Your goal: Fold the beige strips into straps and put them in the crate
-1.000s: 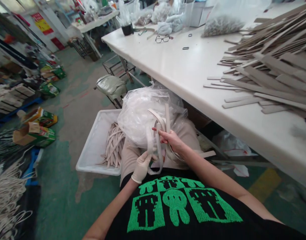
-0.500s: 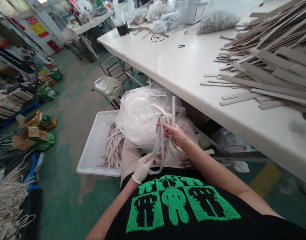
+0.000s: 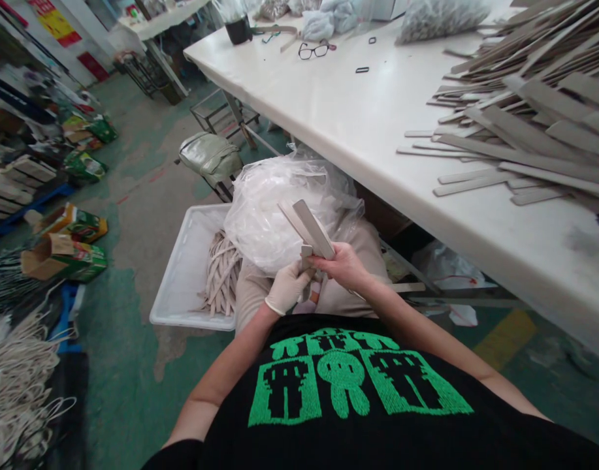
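Note:
Pale beige flat straps point(image 3: 313, 228) stand up from my bare right hand point(image 3: 342, 266), whose fingers and thumb are pinched around them. Close beside it, my left hand point(image 3: 288, 287) in a whitish glove is closed at the lower part of the straps, near a short strap end. Both hands are above my lap and nearly touch. Just beyond them sits a large clear plastic bag point(image 3: 274, 202) with white contents. A white plastic bin point(image 3: 174, 277) at my left holds a heap of similar straps point(image 3: 221, 274).
A white table point(image 3: 358, 124) runs along the right, bearing a big pile of straps point(image 3: 539, 130), eyeglasses point(image 3: 313, 51), small dark buckles point(image 3: 362, 70) and a bag of small pieces point(image 3: 441, 19). A covered stool point(image 3: 211, 156) stands past the bin. Cartons point(image 3: 66, 254) and cords point(image 3: 19, 398) lie at left.
The looped straps above my lap are now held as a straighter bundle pointing up and away. My left hand has moved up, close to my right. The view has shifted slightly.

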`<state>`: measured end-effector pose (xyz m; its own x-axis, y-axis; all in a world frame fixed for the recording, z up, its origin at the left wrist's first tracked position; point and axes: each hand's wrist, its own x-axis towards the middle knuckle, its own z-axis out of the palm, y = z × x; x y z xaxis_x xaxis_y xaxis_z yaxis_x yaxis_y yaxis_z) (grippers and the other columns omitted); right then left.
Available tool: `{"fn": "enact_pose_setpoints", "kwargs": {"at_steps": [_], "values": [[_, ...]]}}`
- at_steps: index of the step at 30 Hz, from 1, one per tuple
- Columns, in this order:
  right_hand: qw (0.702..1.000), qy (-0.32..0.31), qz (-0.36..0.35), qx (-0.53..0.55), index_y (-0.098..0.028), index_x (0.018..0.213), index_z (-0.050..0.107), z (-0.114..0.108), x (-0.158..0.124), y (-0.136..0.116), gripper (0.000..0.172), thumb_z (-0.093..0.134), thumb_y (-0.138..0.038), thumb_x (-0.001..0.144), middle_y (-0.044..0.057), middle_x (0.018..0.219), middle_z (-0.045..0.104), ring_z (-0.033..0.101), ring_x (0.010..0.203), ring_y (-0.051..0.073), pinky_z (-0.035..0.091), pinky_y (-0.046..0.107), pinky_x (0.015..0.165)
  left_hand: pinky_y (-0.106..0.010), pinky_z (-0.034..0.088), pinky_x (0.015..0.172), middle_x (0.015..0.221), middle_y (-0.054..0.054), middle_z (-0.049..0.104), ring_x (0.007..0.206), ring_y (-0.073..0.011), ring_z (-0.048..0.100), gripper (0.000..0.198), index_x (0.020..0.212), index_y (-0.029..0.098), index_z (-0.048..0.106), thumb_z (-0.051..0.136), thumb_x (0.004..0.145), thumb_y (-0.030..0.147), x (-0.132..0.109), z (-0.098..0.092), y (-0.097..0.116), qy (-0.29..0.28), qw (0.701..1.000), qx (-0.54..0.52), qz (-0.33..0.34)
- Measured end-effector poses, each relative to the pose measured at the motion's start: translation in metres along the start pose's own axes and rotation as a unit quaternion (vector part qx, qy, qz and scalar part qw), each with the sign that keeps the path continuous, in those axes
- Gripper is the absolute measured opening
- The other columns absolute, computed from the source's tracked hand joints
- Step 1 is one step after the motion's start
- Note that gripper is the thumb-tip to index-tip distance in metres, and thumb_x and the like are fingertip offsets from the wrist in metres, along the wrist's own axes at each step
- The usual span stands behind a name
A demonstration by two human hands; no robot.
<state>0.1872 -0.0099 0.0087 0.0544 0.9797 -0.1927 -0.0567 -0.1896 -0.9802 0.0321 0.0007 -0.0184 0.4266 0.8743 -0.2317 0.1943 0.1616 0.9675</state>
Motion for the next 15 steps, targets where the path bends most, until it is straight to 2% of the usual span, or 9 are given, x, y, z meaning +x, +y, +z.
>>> {"fn": "enact_pose_setpoints", "kwargs": {"at_steps": [4,6,12,15], "values": [[0.998,0.051,-0.002,0.026,-0.014,0.07,0.071,-0.017,0.002,-0.011,0.03,0.077,-0.043,0.064,-0.003,0.05,0.054,0.038,0.042,0.007,0.029,0.023,0.039,-0.031,0.051,0.08,0.082,-0.004,0.074,0.079,-0.0193,0.065,0.033,0.085,0.017,0.073,0.068,0.081,0.049,-0.019,-0.002,-0.01,-0.048,0.998,0.006,-0.046],[0.995,0.087,-0.016,0.046,-0.014,0.072,0.073,-0.026,0.007,-0.015,0.03,0.077,-0.042,0.065,-0.002,0.05,0.056,0.037,0.042,0.007,0.029,0.023,0.039,-0.029,0.051,0.076,0.078,-0.003,0.072,0.075,-0.0185,0.064,0.035,0.083,0.016,0.072,0.069,0.08,0.051,-0.029,-0.008,-0.015,-0.077,0.993,0.005,-0.09],[0.989,0.124,-0.039,0.077,-0.016,0.07,0.072,-0.043,0.015,-0.017,0.032,0.082,-0.045,0.062,0.005,0.072,0.074,0.035,0.041,0.006,0.038,0.025,0.04,-0.027,0.052,0.069,0.082,-0.005,0.073,0.071,-0.0163,0.065,0.054,0.099,0.014,0.071,0.081,0.068,0.058,-0.058,-0.045,-0.031,-0.156,0.963,-0.111,-0.187],[0.988,0.129,-0.046,0.074,-0.017,0.072,0.073,-0.045,0.015,-0.014,0.03,0.083,-0.043,0.064,0.0,0.06,0.066,0.033,0.04,0.006,0.044,0.026,0.044,-0.029,0.053,0.07,0.077,-0.008,0.072,0.069,-0.0181,0.067,0.052,0.089,0.012,0.073,0.084,0.066,0.056,-0.075,-0.064,-0.04,-0.18,0.949,-0.162,-0.2]]}}
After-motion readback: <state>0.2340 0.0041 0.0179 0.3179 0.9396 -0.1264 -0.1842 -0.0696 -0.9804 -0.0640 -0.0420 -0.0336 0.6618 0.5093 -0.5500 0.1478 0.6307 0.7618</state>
